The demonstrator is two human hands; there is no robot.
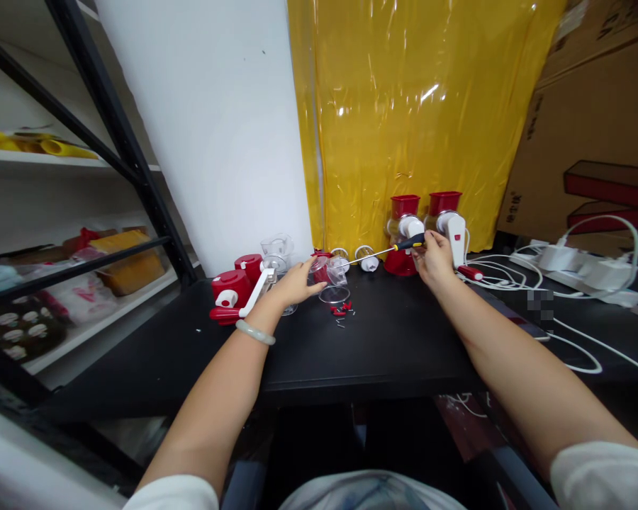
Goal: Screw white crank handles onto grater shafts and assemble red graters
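- Hands worked apart from each other over the far part of the black table [393,347], as I watched through the head camera.
- My view showed the left hand [296,283] closed on the left side of a clear housing [325,273] with a red piece inside; the housing sat on the table, near the middle of it.
- A pale bracelet [255,331] lay around the left wrist.
- The right hand [434,261] was clamped on the black and yellow handle of a screwdriver [408,245], to the right of the housing.
- The metal shaft of the screwdriver pointed left toward the housing; I could not tell if its tip touched anything.
- A clear ring [334,295] lay flat just near of the housing, and some small red bits and screws [342,310] lay beside this ring.
- A red grinder with a white crank [232,295] stood left of the left hand, with a clear cup [277,249] behind it.
- Two red machines [404,212] stood far, behind the right hand, against a yellow plastic sheet [415,106].
- White cables and a power strip [579,273] lay on the right side, under a cardboard box [590,120].
- A metal shelf [85,276] with bags stood on the left.
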